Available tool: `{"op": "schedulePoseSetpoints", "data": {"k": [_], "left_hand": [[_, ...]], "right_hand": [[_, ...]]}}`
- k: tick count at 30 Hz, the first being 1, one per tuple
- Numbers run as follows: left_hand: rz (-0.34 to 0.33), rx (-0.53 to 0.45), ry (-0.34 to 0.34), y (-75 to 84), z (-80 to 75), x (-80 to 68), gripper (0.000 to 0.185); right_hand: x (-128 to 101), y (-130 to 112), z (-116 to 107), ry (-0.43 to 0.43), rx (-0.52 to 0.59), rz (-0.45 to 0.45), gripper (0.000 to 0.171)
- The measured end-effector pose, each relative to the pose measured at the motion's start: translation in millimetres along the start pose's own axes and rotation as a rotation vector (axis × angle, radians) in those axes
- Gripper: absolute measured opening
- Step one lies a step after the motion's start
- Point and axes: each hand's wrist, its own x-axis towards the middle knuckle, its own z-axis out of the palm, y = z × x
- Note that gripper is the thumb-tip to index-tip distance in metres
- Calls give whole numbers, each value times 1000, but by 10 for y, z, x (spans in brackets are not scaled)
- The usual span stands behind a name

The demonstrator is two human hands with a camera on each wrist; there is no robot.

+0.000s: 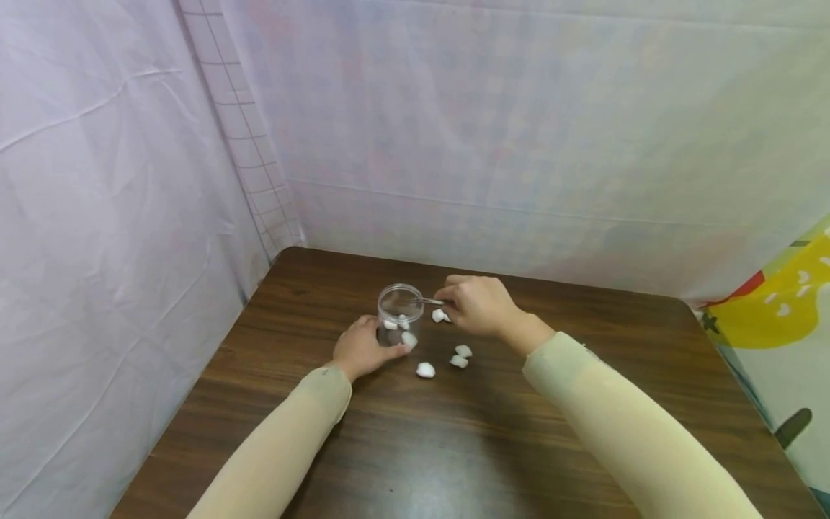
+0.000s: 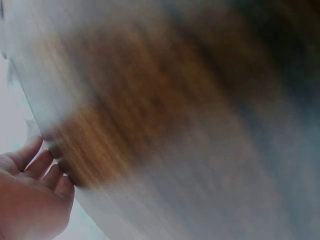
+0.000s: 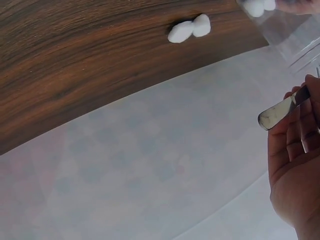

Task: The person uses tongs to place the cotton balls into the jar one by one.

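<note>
A clear round jar [image 1: 400, 317] stands on the table with white cotton balls [image 1: 390, 324] inside. My left hand [image 1: 364, 349] grips the jar's near left side, thumb across its front. In the left wrist view the left hand [image 2: 37, 192] shows curved fingers; the jar cannot be made out there. My right hand [image 1: 480, 306] pinches metal tweezers [image 1: 431, 301], whose tip end reaches over the jar's rim. In the right wrist view the rounded end of the tweezers [image 3: 276, 115] sticks out from the fingers. Whether the tips hold anything is too small to tell.
Loose cotton balls lie on the brown wooden table [image 1: 389, 447]: one in front of the jar [image 1: 425, 370], a pair [image 1: 461, 356] to its right, and more [image 1: 439, 316] beneath the right hand. White cloth [image 1: 519, 144] hangs behind the table's far edge.
</note>
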Motion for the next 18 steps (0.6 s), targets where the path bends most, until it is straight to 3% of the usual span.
{"op": "schedulePoseSetpoints", "data": {"k": [7, 18], "left_hand": [[8, 15, -6, -1, 7, -3, 93], [4, 15, -15, 35, -36, -32, 88]], "right_hand": [[-221, 100, -29, 24, 14, 6, 17], [-759, 202, 85, 1, 54, 7, 16]]}}
